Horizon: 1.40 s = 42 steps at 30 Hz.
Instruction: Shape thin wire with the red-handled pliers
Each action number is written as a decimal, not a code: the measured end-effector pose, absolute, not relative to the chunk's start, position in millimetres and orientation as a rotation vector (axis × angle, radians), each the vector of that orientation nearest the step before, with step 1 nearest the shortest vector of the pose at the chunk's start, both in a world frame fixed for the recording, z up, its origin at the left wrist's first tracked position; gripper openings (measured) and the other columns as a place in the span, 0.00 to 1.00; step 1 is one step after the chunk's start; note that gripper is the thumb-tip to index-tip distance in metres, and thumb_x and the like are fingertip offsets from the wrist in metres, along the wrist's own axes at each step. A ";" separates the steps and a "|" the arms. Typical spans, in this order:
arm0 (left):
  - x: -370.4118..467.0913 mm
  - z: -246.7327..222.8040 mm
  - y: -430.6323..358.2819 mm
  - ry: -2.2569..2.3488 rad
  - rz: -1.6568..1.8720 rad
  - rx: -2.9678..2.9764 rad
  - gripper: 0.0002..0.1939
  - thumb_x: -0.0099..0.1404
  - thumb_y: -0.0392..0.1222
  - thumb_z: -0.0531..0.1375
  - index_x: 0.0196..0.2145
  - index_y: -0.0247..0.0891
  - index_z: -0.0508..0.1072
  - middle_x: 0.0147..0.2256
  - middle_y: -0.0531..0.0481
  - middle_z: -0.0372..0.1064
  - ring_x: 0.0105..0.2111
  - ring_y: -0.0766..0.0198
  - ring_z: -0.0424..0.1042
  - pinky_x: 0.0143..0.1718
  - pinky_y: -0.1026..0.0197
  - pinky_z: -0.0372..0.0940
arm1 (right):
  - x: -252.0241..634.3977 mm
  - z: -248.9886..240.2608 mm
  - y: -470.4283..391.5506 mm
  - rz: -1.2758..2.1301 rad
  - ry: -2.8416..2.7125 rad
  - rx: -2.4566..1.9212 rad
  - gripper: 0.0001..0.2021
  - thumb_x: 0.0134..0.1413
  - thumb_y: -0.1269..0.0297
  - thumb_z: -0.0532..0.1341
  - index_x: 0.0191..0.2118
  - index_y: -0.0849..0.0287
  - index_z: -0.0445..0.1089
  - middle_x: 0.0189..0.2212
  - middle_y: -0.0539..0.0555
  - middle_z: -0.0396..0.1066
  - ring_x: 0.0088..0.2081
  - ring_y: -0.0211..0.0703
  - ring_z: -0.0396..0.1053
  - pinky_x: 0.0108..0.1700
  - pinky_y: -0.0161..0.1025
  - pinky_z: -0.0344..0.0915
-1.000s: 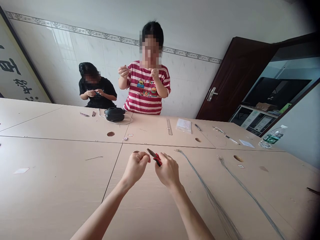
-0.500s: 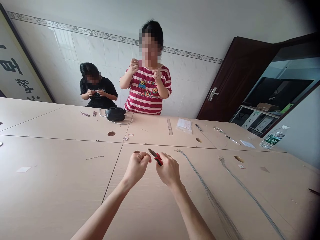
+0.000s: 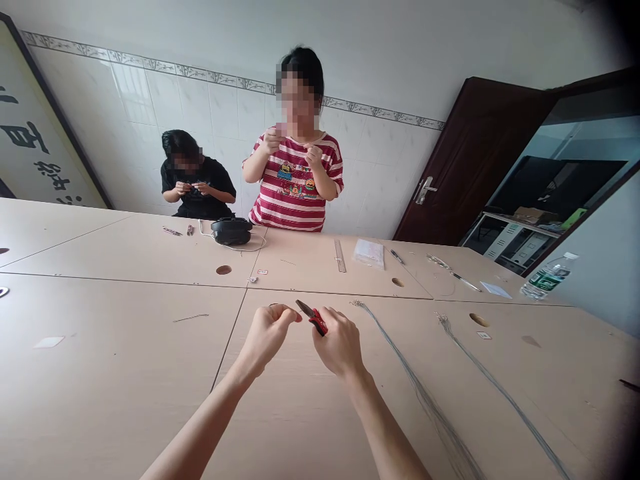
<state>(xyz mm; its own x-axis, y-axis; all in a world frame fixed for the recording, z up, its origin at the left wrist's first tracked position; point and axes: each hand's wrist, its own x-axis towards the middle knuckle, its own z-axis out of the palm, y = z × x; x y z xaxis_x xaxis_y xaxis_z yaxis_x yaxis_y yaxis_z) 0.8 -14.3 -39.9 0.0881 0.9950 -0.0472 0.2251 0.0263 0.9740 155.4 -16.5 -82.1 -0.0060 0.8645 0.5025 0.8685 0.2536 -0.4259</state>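
Note:
My right hand [image 3: 339, 339] is closed around a pair of pliers [image 3: 315, 319] with red and black handles. Their dark jaws point up and to the left, above the table. Just left of the jaws, my left hand [image 3: 270, 333] is closed in a pinch, thumb against fingers. Whatever sits in that pinch is too small to make out. To the right of my right hand lies a bundle of thin grey-blue cords [image 3: 395, 350] with metallic ends. A second cord bundle [image 3: 493, 380] stretches farther right along the table [image 3: 125, 393].
Across the table are two people, one standing in a striped shirt [image 3: 295, 180], one seated in black [image 3: 200, 193]. Between us lie a black case [image 3: 231, 231], a ruler [image 3: 340, 256], a plastic packet [image 3: 369, 253] and a pen [image 3: 397, 257]. A water bottle [image 3: 549, 276] stands at right.
My left hand has turned slightly, its fist loosening into a thumb-and-finger pinch. The pliers stay nearly in place in my right hand. The standing person's hand has lowered a little.

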 end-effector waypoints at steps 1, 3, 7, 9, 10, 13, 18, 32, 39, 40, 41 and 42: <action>-1.0 -40.4 -13.8 1.319 1.001 1.363 0.12 0.57 0.44 0.54 0.27 0.36 0.74 0.18 0.60 0.41 0.19 0.70 0.40 0.21 0.65 0.39 | 155.0 -81.1 -17.6 -0.016 -1.842 -1.564 0.06 0.52 0.73 0.55 0.28 0.57 0.64 0.24 0.49 0.68 0.27 0.39 0.62 0.26 0.33 0.47; -4.0 -41.6 -12.6 1.314 1.011 1.326 0.11 0.57 0.46 0.56 0.28 0.36 0.74 0.17 0.61 0.41 0.19 0.70 0.40 0.21 0.64 0.38 | 153.8 -79.7 -19.8 -0.033 -1.851 -1.534 0.06 0.51 0.74 0.55 0.29 0.57 0.65 0.25 0.50 0.69 0.28 0.40 0.63 0.27 0.33 0.48; -7.2 -41.7 -11.7 1.288 1.013 1.294 0.10 0.56 0.46 0.59 0.27 0.36 0.74 0.17 0.61 0.44 0.20 0.70 0.40 0.22 0.63 0.37 | 151.6 -79.6 -22.6 -0.051 -1.859 -1.507 0.06 0.50 0.74 0.55 0.29 0.56 0.65 0.25 0.49 0.69 0.28 0.40 0.63 0.27 0.33 0.50; -7.8 -40.2 -12.4 1.279 1.013 1.289 0.09 0.56 0.45 0.59 0.27 0.37 0.74 0.16 0.61 0.43 0.20 0.70 0.39 0.22 0.63 0.37 | 151.4 -79.9 -22.8 -0.059 -1.863 -1.498 0.06 0.50 0.75 0.55 0.29 0.56 0.65 0.26 0.49 0.69 0.28 0.40 0.63 0.27 0.33 0.50; -7.9 -39.3 -12.9 1.275 1.013 1.288 0.09 0.56 0.45 0.59 0.27 0.37 0.74 0.16 0.61 0.43 0.20 0.70 0.39 0.22 0.63 0.36 | 151.5 -79.9 -22.6 -0.065 -1.864 -1.496 0.06 0.50 0.75 0.55 0.29 0.56 0.65 0.26 0.49 0.69 0.28 0.40 0.63 0.27 0.33 0.50; -8.1 -37.4 -13.5 1.266 1.010 1.288 0.09 0.57 0.44 0.58 0.26 0.37 0.74 0.16 0.61 0.42 0.20 0.70 0.39 0.22 0.63 0.36 | 152.1 -79.2 -21.6 -0.083 -1.864 -1.489 0.06 0.50 0.74 0.55 0.29 0.56 0.65 0.25 0.49 0.69 0.28 0.40 0.64 0.28 0.33 0.50; -8.2 -37.0 -12.6 1.270 1.014 1.287 0.09 0.56 0.45 0.59 0.26 0.37 0.74 0.16 0.62 0.42 0.19 0.71 0.39 0.22 0.63 0.37 | 151.6 -78.0 -21.0 -0.092 -1.861 -1.473 0.06 0.51 0.74 0.56 0.29 0.56 0.65 0.25 0.50 0.69 0.29 0.41 0.64 0.27 0.34 0.49; -7.9 -35.6 -13.8 1.275 1.021 1.288 0.09 0.55 0.44 0.60 0.23 0.37 0.72 0.15 0.62 0.42 0.19 0.71 0.39 0.22 0.62 0.37 | 151.2 -79.1 -21.7 -0.122 -1.855 -1.442 0.06 0.50 0.75 0.56 0.29 0.55 0.65 0.25 0.49 0.69 0.28 0.41 0.64 0.27 0.34 0.50; -8.0 -34.3 -13.9 1.287 1.028 1.282 0.08 0.54 0.44 0.60 0.23 0.38 0.72 0.15 0.62 0.42 0.19 0.71 0.39 0.22 0.62 0.37 | 150.8 -77.4 -21.2 0.007 -1.820 -1.369 0.07 0.48 0.75 0.54 0.30 0.56 0.64 0.26 0.51 0.67 0.30 0.43 0.63 0.31 0.36 0.57; -8.3 -33.9 -14.0 1.289 1.027 1.284 0.08 0.54 0.44 0.60 0.23 0.38 0.72 0.15 0.62 0.42 0.19 0.71 0.39 0.22 0.62 0.37 | 151.2 -76.2 -21.4 0.060 -1.802 -1.337 0.07 0.48 0.75 0.54 0.32 0.56 0.64 0.27 0.51 0.67 0.31 0.43 0.63 0.33 0.36 0.59; -8.7 -33.5 -14.2 1.291 1.024 1.286 0.08 0.54 0.44 0.60 0.23 0.38 0.72 0.15 0.61 0.42 0.19 0.71 0.40 0.22 0.62 0.37 | 151.8 -74.5 -21.9 0.122 -1.776 -1.300 0.07 0.48 0.74 0.54 0.33 0.56 0.64 0.28 0.51 0.68 0.33 0.43 0.64 0.35 0.37 0.61; -9.0 -33.1 -14.3 1.294 1.021 1.292 0.08 0.54 0.44 0.60 0.23 0.37 0.72 0.15 0.61 0.43 0.19 0.71 0.40 0.22 0.62 0.37 | 152.7 -72.5 -22.6 0.189 -1.745 -1.263 0.06 0.50 0.73 0.54 0.34 0.56 0.64 0.30 0.51 0.68 0.34 0.44 0.65 0.36 0.38 0.62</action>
<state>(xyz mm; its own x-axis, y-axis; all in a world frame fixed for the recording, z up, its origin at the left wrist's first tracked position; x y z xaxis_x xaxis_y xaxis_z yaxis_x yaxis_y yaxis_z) -9.0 -14.3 -33.1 0.0705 0.9939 -0.0843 0.1495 0.0730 0.9861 152.7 -22.6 -72.5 -0.0266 0.8068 0.5902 0.6615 0.4569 -0.5948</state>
